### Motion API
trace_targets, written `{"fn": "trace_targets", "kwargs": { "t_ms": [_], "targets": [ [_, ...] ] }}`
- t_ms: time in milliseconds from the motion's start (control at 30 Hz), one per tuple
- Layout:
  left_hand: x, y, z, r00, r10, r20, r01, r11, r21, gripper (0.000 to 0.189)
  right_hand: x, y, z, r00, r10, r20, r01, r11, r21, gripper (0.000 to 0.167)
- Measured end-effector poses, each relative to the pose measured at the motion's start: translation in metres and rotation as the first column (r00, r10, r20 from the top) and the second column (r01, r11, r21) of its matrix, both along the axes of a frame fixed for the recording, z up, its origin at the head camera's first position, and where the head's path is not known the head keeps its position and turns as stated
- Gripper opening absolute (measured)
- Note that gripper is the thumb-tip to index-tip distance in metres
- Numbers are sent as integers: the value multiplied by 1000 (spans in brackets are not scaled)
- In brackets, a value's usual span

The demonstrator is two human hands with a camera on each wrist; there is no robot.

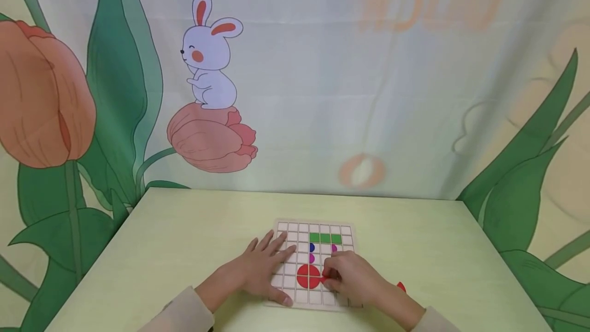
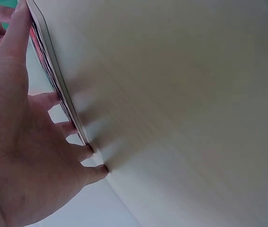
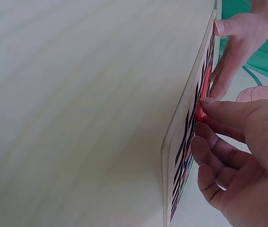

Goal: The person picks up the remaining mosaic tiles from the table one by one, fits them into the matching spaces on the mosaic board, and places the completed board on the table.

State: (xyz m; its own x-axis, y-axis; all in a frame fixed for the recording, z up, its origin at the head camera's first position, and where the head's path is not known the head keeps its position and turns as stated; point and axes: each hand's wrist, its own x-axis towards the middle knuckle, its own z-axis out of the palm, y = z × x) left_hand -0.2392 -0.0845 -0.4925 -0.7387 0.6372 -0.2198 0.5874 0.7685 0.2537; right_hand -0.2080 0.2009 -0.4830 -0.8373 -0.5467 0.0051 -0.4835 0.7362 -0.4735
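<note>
A wooden grid board (image 1: 301,298) lies flat on the table, with coloured flat pieces set in some of its squares. My left hand (image 1: 262,268) rests over the board's left side, fingers spread and thumb near the lower edge. With thumb and fingertips, my right hand (image 1: 352,275) pinches a small red piece (image 3: 200,111) at the board's surface. Just left of it is a red circle (image 1: 308,276) made of several quarter pieces. Farther up are a row of green squares (image 1: 325,238), a blue half-round piece (image 1: 312,247) and magenta half-round pieces (image 1: 311,258).
Another red piece (image 1: 401,287) lies on the pale table (image 1: 438,240) to the right of the board, partly hidden by my right forearm. Behind the table hangs a printed curtain (image 1: 299,91) with tulips and a rabbit.
</note>
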Motion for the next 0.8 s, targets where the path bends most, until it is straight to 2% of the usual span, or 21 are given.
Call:
{"fn": "trace_targets", "kwargs": {
  "t_ms": [167,400,700,800],
  "targets": [
    [-1,-1,-2,1000,-4,0,4,1000,-9,126,-2,3,-3,999,12,49,-10,999,-42,10],
    [-3,2,2,1000,-11,-5,11,1000,-11,124,-4,12,0,995,35,89,-28,996,-85,13],
    [-3,2,1,1000,-3,3,3,1000,-19,123,-4,17,4,996,75,40,-71,994,-88,15],
    [-2,2,1,1000,-1,5,1,1000,-20,123,-2,17,4,996,71,47,-67,995,-79,18]
  ]
}}
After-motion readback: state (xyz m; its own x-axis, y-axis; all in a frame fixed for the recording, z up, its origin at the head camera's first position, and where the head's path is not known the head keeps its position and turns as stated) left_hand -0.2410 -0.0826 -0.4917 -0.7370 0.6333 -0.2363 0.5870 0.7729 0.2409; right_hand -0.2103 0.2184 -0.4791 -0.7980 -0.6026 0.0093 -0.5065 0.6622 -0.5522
